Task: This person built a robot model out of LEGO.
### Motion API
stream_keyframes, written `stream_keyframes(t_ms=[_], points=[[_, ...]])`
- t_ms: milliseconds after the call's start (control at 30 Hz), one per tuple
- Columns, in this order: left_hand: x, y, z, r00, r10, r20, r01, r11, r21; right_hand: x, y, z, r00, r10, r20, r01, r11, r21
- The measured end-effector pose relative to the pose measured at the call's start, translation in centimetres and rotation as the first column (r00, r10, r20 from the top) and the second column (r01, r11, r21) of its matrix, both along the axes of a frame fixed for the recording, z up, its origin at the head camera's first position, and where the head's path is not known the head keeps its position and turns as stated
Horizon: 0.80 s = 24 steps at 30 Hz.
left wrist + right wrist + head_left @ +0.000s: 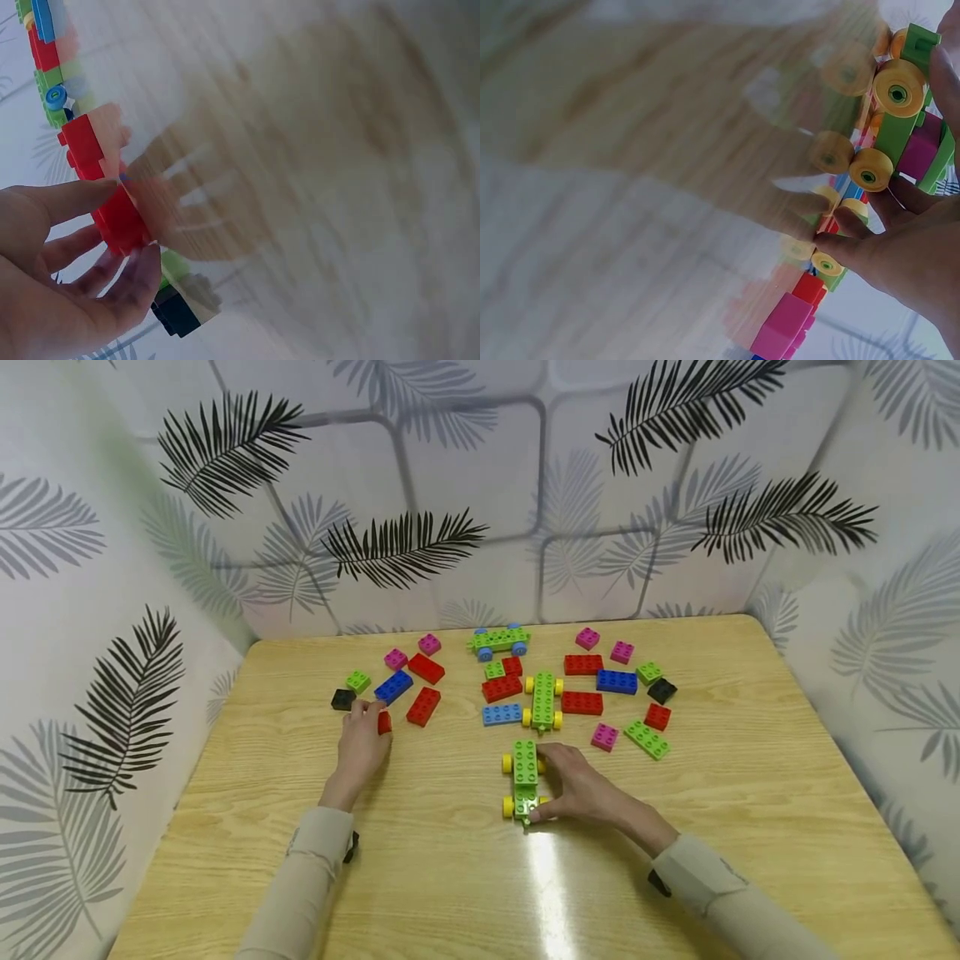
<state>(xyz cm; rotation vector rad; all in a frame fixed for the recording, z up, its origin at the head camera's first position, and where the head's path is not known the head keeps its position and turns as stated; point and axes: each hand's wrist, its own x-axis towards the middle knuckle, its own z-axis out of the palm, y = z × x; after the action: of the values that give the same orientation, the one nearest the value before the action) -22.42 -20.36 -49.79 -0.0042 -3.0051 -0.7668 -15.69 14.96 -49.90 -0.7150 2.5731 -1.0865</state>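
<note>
On the left side of the table, my left hand (362,743) pinches a small red brick (385,722) between thumb and fingers. The left wrist view shows the same red brick (120,221) low over the tabletop, with a black brick (177,309) just past the fingertips. My right hand (581,785) holds a green toy car base (525,762) with yellow wheels, thumb at its near end and fingers along its right side. In the right wrist view, a magenta brick (921,146) sits on this base, under a raised green brick (939,161).
Beyond the hands stand another green car base (543,697) with yellow wheels and one with blue wheels (500,642). Loose bricks lie around them, including a light blue brick (502,715), a dark blue brick (617,682) and a long green brick (647,739). A patterned wall backs the table (435,893).
</note>
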Motion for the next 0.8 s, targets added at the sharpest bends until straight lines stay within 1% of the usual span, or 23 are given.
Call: stream_keyframes(t_ms=[200, 300, 467, 567, 800], points=[[0.2, -0.1, 0.4, 0.997, -0.01, 0.07, 0.012, 0.999, -0.03, 0.0, -0.1, 0.1, 1.0, -0.003, 0.0, 0.003, 1.0, 0.008], [0.3, -0.1, 0.6, 0.996, -0.014, 0.09, 0.018, 0.999, -0.041, 0.0, -0.1, 0.3, 1.0, -0.005, 0.005, 0.005, 1.0, 0.009], [0.6, 0.2, 0.8, 0.996, -0.017, 0.09, 0.022, 0.998, -0.058, 0.0, -0.1, 0.2, 1.0, -0.012, 0.017, 0.012, 1.0, 0.007], [0.7, 0.3, 0.9, 0.997, -0.017, 0.081, 0.022, 0.998, -0.061, -0.1, -0.1, 0.1, 0.999, -0.027, 0.04, 0.027, 1.0, 0.001], [1.0, 1.1, 1.3, 0.998, -0.027, 0.056, 0.03, 0.998, -0.052, -0.3, -0.3, 0.0, 0.989, -0.101, 0.113, 0.104, 0.994, -0.026]])
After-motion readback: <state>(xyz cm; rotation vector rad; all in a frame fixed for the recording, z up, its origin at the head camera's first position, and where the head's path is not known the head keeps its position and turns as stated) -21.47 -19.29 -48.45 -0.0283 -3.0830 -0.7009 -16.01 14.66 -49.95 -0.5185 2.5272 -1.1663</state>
